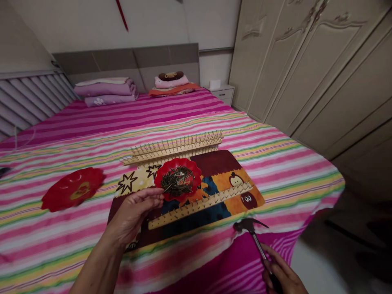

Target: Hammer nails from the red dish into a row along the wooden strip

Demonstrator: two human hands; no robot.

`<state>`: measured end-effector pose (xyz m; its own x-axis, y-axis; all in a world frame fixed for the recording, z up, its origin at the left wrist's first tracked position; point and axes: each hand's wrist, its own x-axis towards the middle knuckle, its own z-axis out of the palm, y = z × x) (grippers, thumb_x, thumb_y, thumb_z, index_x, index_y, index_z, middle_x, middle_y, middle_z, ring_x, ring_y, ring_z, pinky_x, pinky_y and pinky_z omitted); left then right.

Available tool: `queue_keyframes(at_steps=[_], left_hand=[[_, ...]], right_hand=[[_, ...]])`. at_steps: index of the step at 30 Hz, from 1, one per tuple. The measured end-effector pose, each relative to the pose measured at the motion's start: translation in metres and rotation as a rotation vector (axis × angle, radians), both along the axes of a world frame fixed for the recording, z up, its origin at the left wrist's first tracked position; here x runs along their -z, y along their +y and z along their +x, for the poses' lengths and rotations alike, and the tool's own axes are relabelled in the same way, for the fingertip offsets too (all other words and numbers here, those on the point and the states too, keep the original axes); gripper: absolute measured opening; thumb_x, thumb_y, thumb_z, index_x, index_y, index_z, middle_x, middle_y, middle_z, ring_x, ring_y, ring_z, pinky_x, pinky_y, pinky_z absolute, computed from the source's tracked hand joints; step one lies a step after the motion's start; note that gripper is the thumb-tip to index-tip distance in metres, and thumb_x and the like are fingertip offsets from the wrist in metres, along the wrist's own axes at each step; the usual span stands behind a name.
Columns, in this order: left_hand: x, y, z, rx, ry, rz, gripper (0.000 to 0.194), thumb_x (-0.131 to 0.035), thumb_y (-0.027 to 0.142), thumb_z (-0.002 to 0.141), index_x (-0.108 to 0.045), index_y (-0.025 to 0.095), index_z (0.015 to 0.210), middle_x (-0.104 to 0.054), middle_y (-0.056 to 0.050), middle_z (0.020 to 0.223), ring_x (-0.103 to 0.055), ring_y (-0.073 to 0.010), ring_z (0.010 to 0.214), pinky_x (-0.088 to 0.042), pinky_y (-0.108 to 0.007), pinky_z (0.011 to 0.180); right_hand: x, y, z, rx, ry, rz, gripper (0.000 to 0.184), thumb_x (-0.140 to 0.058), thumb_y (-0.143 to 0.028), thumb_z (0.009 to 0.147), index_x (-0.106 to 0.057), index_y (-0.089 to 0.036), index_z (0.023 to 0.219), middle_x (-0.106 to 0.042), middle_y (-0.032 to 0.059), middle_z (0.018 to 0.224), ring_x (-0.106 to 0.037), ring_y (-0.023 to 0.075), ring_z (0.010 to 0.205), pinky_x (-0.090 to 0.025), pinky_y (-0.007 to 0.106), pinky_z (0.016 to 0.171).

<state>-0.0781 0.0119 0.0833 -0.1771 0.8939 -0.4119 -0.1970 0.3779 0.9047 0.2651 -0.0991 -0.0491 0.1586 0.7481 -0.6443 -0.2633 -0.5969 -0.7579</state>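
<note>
"Hands first: where were they?"

"The left hand (139, 208) was at the left rim of a red bowl (197, 171), fingers drawn together; whether they pinched anything, I couldn't tell. The right hand (283, 271) was wrapped round the dark grip of a hammer (259, 246) with a shiny shaft and curved claw."

"And the bowl?"

"It was scalloped, heaped with thin metal nails (177, 181), and stood on a mat (211, 163) printed with stars and cartoon faces. In front lay a pale wood strip (202, 205) studded with nails; behind, a second strip (177, 151) bristled with upright ones."

"Any markings?"

"A scalloped red dish (61, 196) at left bore a yellowish mark, too blurred to read."
</note>
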Motion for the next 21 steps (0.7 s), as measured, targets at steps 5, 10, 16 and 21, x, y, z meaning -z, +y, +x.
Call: queue_keyframes(at_steps=[5, 10, 16, 21], left_hand=[[0.013, -0.04, -0.004, -0.142, 0.076, 0.03, 0.044, -0.087, 0.035, 0.04, -0.072, 0.015, 0.077, -0.067, -0.002, 0.062, -0.06, -0.0105, 0.057, -0.048, -0.017, 0.051], [0.032, -0.07, 0.003, -0.196, 0.179, 0.039, 0.048, -0.085, 0.045, 0.041, -0.072, 0.017, 0.077, -0.071, -0.004, 0.08, -0.063, -0.0127, 0.065, -0.054, -0.021, 0.058], [0.058, -0.075, 0.022, -0.302, 0.15, 0.046, 0.044, -0.081, 0.044, 0.046, -0.066, 0.017, 0.078, -0.069, -0.001, 0.071, -0.065, -0.0136, 0.066, -0.056, -0.024, 0.065], [0.076, -0.066, 0.028, -0.264, 0.437, 0.069, 0.035, -0.069, 0.049, 0.057, -0.066, 0.019, 0.077, -0.07, -0.001, 0.073, -0.065, -0.0154, 0.071, -0.053, -0.028, 0.072]], right_hand=[[0.008, -0.007, 0.002, -0.046, 0.001, 0.033, 0.079, -0.062, -0.058, 0.067, -0.036, -0.024, 0.133, -0.049, -0.0092, 0.051, -0.034, 0.0058, 0.031, -0.021, 0.012, 0.027], [0.005, -0.011, -0.002, -0.041, -0.039, 0.056, 0.076, -0.063, -0.057, 0.065, -0.039, -0.024, 0.13, -0.047, -0.0098, 0.049, -0.034, 0.0059, 0.031, -0.022, 0.012, 0.026], [-0.009, -0.013, -0.011, -0.038, -0.065, 0.079, 0.066, -0.061, -0.05, 0.068, -0.042, -0.024, 0.126, -0.047, -0.0098, 0.049, -0.034, 0.0052, 0.032, -0.023, 0.011, 0.026], [-0.006, -0.014, -0.01, -0.037, -0.046, 0.093, 0.065, -0.06, -0.049, 0.07, -0.041, -0.023, 0.126, -0.047, -0.0104, 0.048, -0.034, 0.0052, 0.031, -0.023, 0.011, 0.026]])
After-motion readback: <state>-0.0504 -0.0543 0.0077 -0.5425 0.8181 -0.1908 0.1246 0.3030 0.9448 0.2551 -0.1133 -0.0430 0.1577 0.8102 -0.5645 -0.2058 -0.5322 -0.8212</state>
